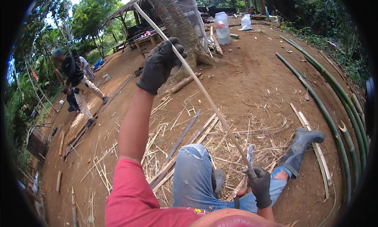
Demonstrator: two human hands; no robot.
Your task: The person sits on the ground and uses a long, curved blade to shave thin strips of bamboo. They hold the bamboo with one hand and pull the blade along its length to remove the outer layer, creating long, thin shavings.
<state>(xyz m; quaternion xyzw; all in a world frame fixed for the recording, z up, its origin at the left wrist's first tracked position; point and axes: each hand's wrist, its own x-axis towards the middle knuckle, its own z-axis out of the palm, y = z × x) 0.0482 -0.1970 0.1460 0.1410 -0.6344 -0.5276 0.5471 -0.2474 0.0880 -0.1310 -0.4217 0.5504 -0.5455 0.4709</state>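
A long, thin pale strip, seemingly split bamboo [219, 115], slants across the view from upper left to lower right. High up, my left hand [159, 65], in a black glove, has its fingers closed round the strip's upper part. My right hand [259, 186], gloved too, pinches the lower end beside my bent leg. A shiny blade-like piece [250, 151] shows just beyond the right hand; I cannot tell whether that hand holds it. Beneath the strip, thin shavings [252, 130] and cut slats cover the ground around my boots.
Long green bamboo poles [315, 95] lie on the right. A tree trunk [173, 22] and clear plastic containers [223, 28] stand ahead. At the left, a person in dark top and light trousers [80, 83] bends near others. A dark flat board [183, 134] lies before me.
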